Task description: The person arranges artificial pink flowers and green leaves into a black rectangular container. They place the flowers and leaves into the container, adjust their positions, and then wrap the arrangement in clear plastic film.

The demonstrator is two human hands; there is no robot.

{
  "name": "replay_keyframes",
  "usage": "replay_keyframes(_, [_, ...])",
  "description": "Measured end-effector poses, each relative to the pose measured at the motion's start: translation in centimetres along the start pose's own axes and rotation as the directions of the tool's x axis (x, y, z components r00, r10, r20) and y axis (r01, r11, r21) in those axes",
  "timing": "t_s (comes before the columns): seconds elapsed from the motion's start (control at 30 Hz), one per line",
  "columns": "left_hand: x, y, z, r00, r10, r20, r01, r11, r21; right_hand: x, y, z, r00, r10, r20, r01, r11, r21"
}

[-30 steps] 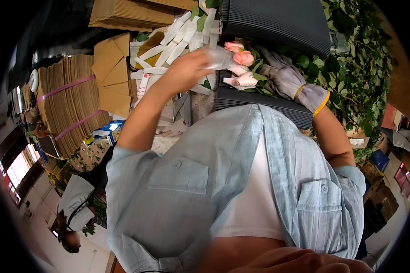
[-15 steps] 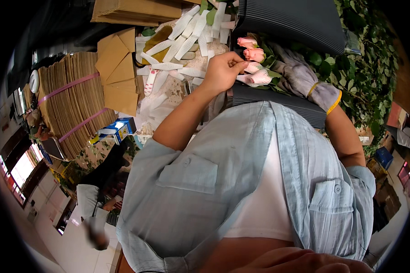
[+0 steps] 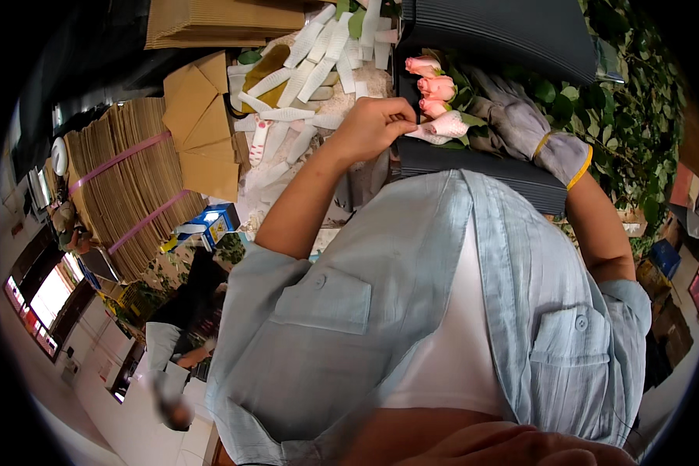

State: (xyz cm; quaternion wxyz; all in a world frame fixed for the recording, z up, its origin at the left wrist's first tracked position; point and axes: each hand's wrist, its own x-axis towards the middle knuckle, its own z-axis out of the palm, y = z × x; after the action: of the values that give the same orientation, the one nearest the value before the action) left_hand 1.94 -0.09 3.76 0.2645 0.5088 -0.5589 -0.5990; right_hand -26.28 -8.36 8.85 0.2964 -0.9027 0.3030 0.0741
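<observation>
Several pink roses [image 3: 436, 87] lie side by side at the edge of a dark ridged stack, with their heads toward my left hand. The nearest rose head is still wrapped in a white mesh sleeve [image 3: 448, 125]. My bare left hand [image 3: 377, 128] pinches the sleeve's loose end between thumb and fingers. My right hand [image 3: 520, 128], in a grey glove with a yellow cuff, is closed round the roses just behind their heads. Leaves partly hide its fingertips.
Loose white mesh sleeves [image 3: 318, 62] are heaped at the far left of the roses. Dark ridged sheets [image 3: 493, 35] rise behind. Leafy stems [image 3: 629, 116] fill the right. Strapped cardboard [image 3: 124, 163] and a blue box [image 3: 213, 224] stand left. Another person [image 3: 167, 349] is at lower left.
The third rose, netted before, now shows bare pink petals. My left hand has shifted slightly down to the nearest rose's sleeve. My right hand keeps its hold.
</observation>
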Motion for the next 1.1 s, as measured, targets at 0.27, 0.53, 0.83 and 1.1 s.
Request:
replay_keyframes(0.27, [-2.6,-0.2,-5.2,0.999,0.018,0.034,-0.024,0.984,0.178,0.2,0.3,0.2,0.954,0.194,0.229,-0.194,0.981,-0.02])
replay_keyframes(0.53, [-0.1,0.3,-1.8,0.976,0.216,-0.038,-0.205,0.96,0.193,-0.3,0.9,1.0,0.995,-0.059,-0.08,0.063,0.997,0.043])
replay_keyframes(0.83, [-1.0,0.4,-0.2,0.992,0.124,-0.025,-0.123,0.991,0.043,0.0,0.4,0.8,0.99,-0.101,-0.099,0.103,0.995,0.011])
replay_keyframes(1.1, [-3.5,6.1,-7.7,0.99,0.141,0.0,-0.1,0.703,0.704,-0.8,0.6,0.7,0.985,-0.087,-0.148,0.085,0.996,-0.018])
